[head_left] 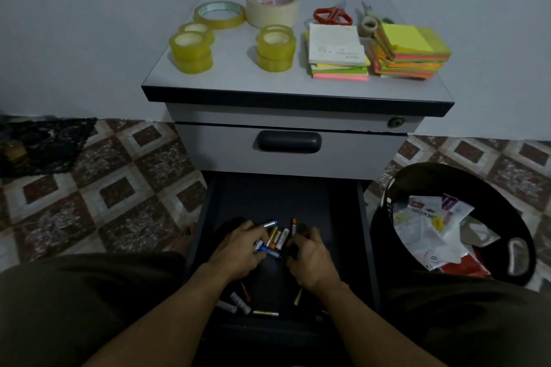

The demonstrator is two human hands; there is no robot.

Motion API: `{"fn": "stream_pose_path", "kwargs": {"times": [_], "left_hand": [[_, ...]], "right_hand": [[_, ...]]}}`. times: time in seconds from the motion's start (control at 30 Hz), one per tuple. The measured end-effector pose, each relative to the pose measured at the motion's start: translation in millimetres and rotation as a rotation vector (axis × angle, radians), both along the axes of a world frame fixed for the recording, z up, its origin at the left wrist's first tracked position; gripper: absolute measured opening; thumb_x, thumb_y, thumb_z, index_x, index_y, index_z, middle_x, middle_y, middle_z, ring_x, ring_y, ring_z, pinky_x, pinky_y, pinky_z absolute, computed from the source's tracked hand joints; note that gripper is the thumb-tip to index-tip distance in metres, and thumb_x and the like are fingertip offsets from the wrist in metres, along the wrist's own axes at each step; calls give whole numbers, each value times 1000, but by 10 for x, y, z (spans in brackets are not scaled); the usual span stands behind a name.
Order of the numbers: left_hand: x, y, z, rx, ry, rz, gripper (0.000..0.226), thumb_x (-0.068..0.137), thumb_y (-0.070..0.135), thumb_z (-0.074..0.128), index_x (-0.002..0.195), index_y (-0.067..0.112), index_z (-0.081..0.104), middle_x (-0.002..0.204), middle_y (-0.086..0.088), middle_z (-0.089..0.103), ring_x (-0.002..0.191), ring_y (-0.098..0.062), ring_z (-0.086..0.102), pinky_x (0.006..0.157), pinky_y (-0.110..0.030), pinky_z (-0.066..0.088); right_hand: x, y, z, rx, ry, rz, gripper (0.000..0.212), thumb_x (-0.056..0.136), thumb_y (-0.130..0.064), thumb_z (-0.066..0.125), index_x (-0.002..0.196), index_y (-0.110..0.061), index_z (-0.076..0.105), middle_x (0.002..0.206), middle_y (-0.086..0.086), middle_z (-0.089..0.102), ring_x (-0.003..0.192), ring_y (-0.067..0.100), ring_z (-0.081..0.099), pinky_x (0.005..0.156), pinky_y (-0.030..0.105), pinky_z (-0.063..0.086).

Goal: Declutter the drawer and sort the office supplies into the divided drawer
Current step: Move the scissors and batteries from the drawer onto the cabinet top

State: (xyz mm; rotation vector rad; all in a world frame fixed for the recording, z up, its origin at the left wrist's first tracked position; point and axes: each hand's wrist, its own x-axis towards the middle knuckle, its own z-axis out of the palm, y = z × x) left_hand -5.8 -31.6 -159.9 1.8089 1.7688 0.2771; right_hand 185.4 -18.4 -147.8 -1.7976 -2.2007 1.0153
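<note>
Seen from above, a person kneels before a small grey metal pedestal cabinet (298,92) whose dark lower drawer (277,197) is pulled open toward them. Both bare hands reach into it. The left hand (235,250) is curled around a bunch of small cylindrical batteries (275,237), fingers closed over several of them. The right hand (308,253) is cupped just beside the same cluster, fingers bent; whether it grips anything cannot be told. More loose batteries (238,302) lie nearer the drawer's front edge, between the forearms. On the cabinet top sit yellowish clear tape rolls (190,52), a wide cream masking tape roll (272,7), red-handled scissors (332,15), grey-handled scissors (369,21) and stacks of neon sticky notes (410,49). To the right, on the patterned tile floor (98,185), stands a black plastic bin (447,179) holding crumpled wrappers.
</note>
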Motion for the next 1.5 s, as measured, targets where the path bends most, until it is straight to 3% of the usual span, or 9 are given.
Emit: {"fn": "stream_pose_path", "kwargs": {"times": [0.17, 0.33, 0.63, 0.73, 0.8, 0.9, 1.2, 1.37, 1.5], "left_hand": [[29, -66, 18, 48, 81, -125, 23, 87, 31, 68, 110, 28, 63, 117, 10, 45, 104, -10, 51, 91, -29, 47], [44, -98, 21, 70, 113, -152, 9, 91, 30, 66, 97, 25, 65, 117, 11, 47, 103, -6, 49, 85, -20, 39], [51, -162, 81, 46, 96, -121, 6, 90, 33, 66, 94, 28, 66, 112, 11, 50, 99, -7, 52, 84, -21, 43], [36, -185, 102, 48, 35, -68, 6, 86, 32, 71, 87, 30, 65, 103, 14, 49, 93, -4, 52, 81, -18, 42], [28, -188, 136, 53, -6, -41, 8, 83, 31, 74, 83, 29, 65, 98, 15, 50, 88, -4, 54, 78, -18, 45], [38, -184, 260, 83, -54, -3, 8, 80, 28, 76, 81, 27, 67, 94, 13, 54, 82, -4, 56, 71, -14, 43], [121, -212, 1060, 123, -155, 75, 14, 74, 28, 80, 73, 32, 67, 83, 16, 58, 68, 3, 57, 57, -9, 38], [90, -399, 1703, 195, -228, 171, 14, 76, 27, 82, 71, 28, 69, 50, 17, 57, 45, 1, 51, 45, -12, 34], [6, -439, 2334, 323, -231, 204, 13, 76, 29, 83, 74, 25, 71, 48, 22, 57, 43, -2, 50, 45, -13, 34]], "right_hand": [[69, -20, 8, -25, 5, 65, 31, 84, -18, 69, 114, -17, 62, 129, 2, 37, 103, 22, 59, 93, 26, 49], [194, -10, -2, -48, -54, 103, 35, 82, -4, 66, 113, -19, 62, 130, 1, 37, 106, 20, 56, 92, 21, 48], [194, -19, 61, -28, -91, 121, 37, 83, -20, 69, 119, -23, 62, 137, 2, 38, 115, 24, 56, 98, 30, 49], [222, -28, 64, -25, -53, 100, 34, 80, -20, 70, 113, -24, 64, 129, 1, 43, 109, 21, 57, 90, 22, 50], [244, -36, 88, -23, -1, 63, 25, 78, -19, 73, 102, -25, 67, 118, -2, 45, 99, 13, 56, 77, 8, 44], [243, -34, 190, -9, 78, -1, 19, 76, -20, 75, 91, -27, 66, 104, -8, 44, 88, 5, 52, 67, 1, 37], [299, 25, 905, 113, 209, -30, 21, 67, -17, 81, 81, -26, 68, 93, -5, 54, 77, 2, 55, 65, 5, 42], [385, -49, 1522, 208, 237, 48, 21, 68, -16, 78, 75, -32, 66, 92, -8, 56, 76, 1, 58, 67, 8, 43], [374, -32, 2114, 289, 256, 137, 16, 73, -22, 77, 79, -32, 67, 95, -12, 58, 79, 0, 58, 65, 10, 45]]}}
